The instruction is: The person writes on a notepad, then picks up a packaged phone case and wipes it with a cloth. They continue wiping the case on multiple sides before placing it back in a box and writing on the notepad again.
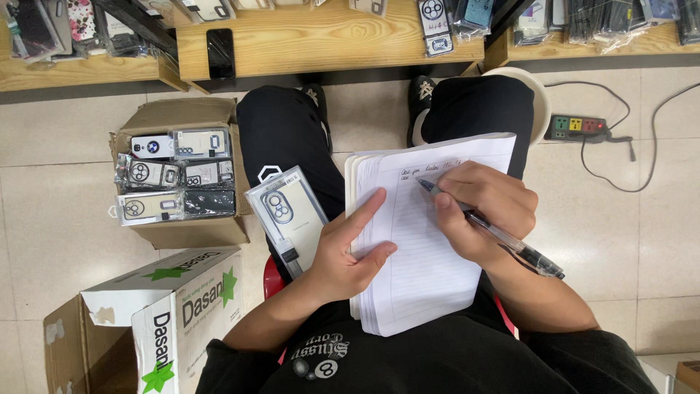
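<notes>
An open lined notebook (430,255) rests on my lap, with a little handwriting on its top lines. My right hand (485,211) grips a clear black pen (510,244), whose tip touches the page near the top. Fingers spread, my left hand (350,252) lies on the notebook's left edge and holds it down. Beside that hand, a packaged phone case (288,215) in clear wrap lies on my left thigh.
A cardboard box (182,117) topped with several packaged phone cases stands on the tiled floor at left. A white carton (175,306) sits at lower left. Wooden shelves (306,36) of phone cases run along the top. A power strip (580,125) with cables lies at right.
</notes>
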